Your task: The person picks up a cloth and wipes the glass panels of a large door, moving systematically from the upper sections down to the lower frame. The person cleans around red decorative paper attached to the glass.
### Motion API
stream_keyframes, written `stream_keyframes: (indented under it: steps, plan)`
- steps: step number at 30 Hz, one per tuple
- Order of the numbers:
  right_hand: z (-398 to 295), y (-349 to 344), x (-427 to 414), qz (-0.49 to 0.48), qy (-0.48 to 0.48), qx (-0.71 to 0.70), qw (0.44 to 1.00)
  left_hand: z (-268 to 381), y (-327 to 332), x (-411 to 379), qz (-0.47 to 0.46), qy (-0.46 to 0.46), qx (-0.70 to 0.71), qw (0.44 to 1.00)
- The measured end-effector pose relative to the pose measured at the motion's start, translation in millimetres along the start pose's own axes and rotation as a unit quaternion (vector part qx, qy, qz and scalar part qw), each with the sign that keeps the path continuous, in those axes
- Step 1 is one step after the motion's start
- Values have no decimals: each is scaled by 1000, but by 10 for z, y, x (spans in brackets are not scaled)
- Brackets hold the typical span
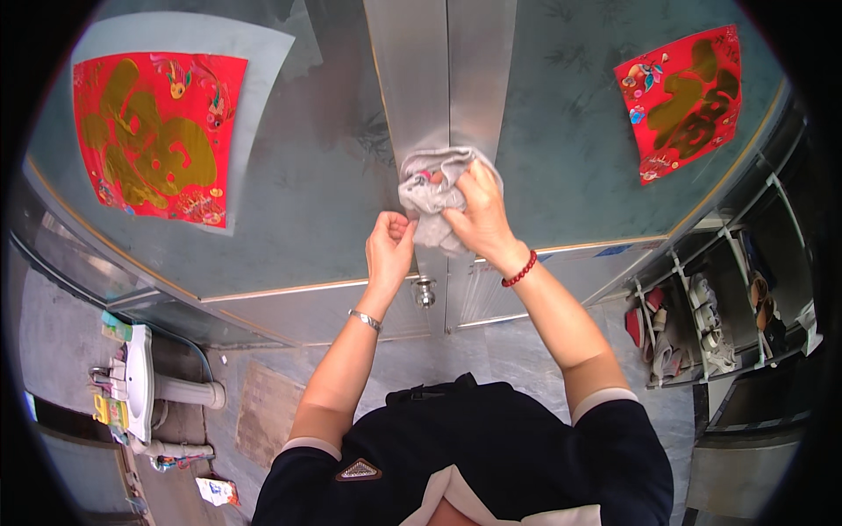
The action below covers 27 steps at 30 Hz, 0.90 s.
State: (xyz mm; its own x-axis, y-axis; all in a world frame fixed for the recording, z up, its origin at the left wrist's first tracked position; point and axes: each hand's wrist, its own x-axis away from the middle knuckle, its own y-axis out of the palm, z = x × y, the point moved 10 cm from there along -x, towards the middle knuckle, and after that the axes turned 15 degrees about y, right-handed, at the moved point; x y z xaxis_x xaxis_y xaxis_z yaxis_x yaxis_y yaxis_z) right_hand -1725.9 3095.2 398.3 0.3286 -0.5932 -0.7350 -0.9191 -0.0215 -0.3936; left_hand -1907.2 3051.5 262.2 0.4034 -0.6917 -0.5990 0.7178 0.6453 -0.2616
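Note:
A crumpled light grey cloth (431, 197) lies against the metal frame (421, 72) of a glass double door, above a round metal door knob (425, 292). My right hand (483, 207), with a red bead bracelet at the wrist, grips the cloth. Just left of the cloth's lower part is my left hand (390, 246), its fingers curled; whether it pinches the cloth's edge cannot be told. Red paper decorations with gold characters hang on the left glass panel (309, 197) and on the right one (559, 164).
A white pedestal washbasin (139, 381) with bottles beside it stands at the lower left, near a floor mat (266, 411). On the right is a rack (687, 315) holding several shoes. A white bag (217, 491) lies on the floor at the lower left.

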Motion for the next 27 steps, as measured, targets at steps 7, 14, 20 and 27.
stream_keyframes:
  steps: [7,14,20,27]
  plan:
    - [715,17,466,-77,292,-389,870,-1234,138,872,-25,-159,98,982]
    - [1020,-308,1100,-40,452,-488,745,-2021,775,2282,-120,-550,237,792]
    - [1098,-596,1453,-59,496,-461,733,-1987,1233,2439,-93,-535,530,651]
    - [1226,-777,1640,-45,509,-442,737,-2051,1048,2207,-48,-470,179,863]
